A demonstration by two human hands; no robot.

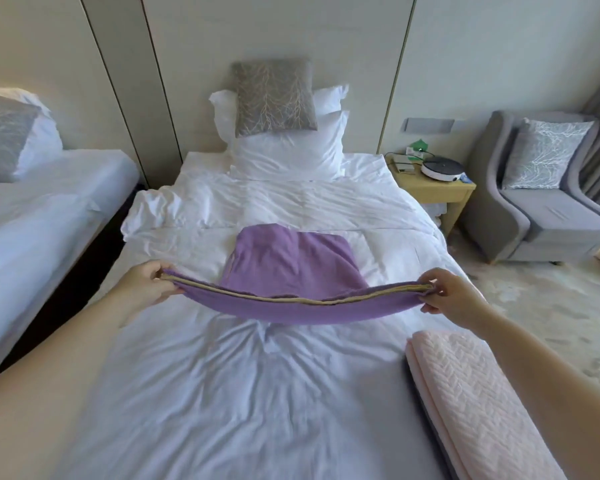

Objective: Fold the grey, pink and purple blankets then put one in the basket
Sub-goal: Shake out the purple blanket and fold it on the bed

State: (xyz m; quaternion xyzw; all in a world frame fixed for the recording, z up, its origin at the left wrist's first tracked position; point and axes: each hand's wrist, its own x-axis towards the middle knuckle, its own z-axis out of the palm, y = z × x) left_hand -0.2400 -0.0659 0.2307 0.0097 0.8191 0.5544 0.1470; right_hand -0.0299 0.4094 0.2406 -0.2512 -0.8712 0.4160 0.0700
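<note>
Rumpled white bedding covers the bed (222, 393) that fills the middle of a pale-panelled room, with white pillows (291, 154) and a grey patterned cushion (274, 97) propped at the far end. A person stands at the near end, both bare arms stretched out over the covers. The left hand (149, 282) and right hand (454, 299) are each closed on one corner of the purple blanket (291, 261), pinching its near edge and lifting it clear of the bed so that it sags in a shallow curve between them. Along that raised edge a thin tan band shows, where stacked layers meet. The blanket's far part lies flat on the covers as a smooth, roughly square panel at mid-bed. At near right, on the bed's right edge, sits the pink blanket (478, 403), folded into a long thick pad with a quilted herringbone texture; a dark grey layer peeks out from under its left side. A second bed (49, 202) stands at left, a wooden nightstand (437, 192) and grey armchair (541, 202) at far right.
</note>
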